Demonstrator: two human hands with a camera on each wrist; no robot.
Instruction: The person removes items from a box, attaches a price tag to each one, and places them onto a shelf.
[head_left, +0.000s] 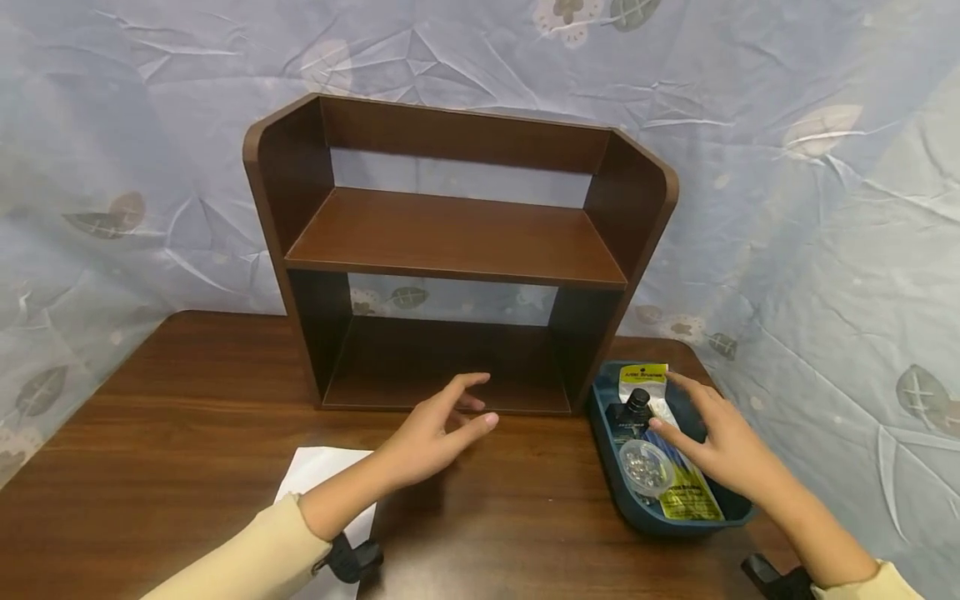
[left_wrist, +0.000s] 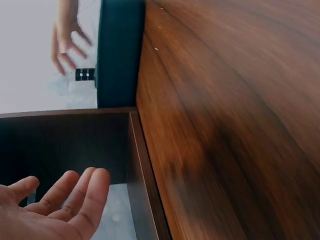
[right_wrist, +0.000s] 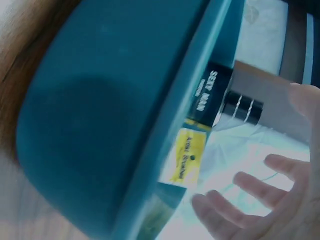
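My right hand (head_left: 716, 442) hovers over a dark teal bin (head_left: 617, 492), fingers spread, gripping nothing. Inside the bin are a black bottle (head_left: 625, 422) lettered "SEXY MAN", a yellow-and-white packet (head_left: 693, 498) marked "Artist Brushes", and a round clear container (head_left: 647, 468) of small shiny pieces. In the right wrist view, the bottle's cap and the packet's yellow top (right_wrist: 187, 157) show above the rim, near my fingertips but apart from them. My left hand (head_left: 431, 433) is held in the air before the lower compartment of a brown two-tier shelf (head_left: 457, 237), its fingers loosely bent around nothing.
The shelf stands at the back of a brown wooden table (head_left: 510, 525), just left of the bin. A white sheet of paper (head_left: 318, 467) lies partly under my left forearm. Wrinkled patterned cloth (head_left: 825, 275) hangs behind and to the right.
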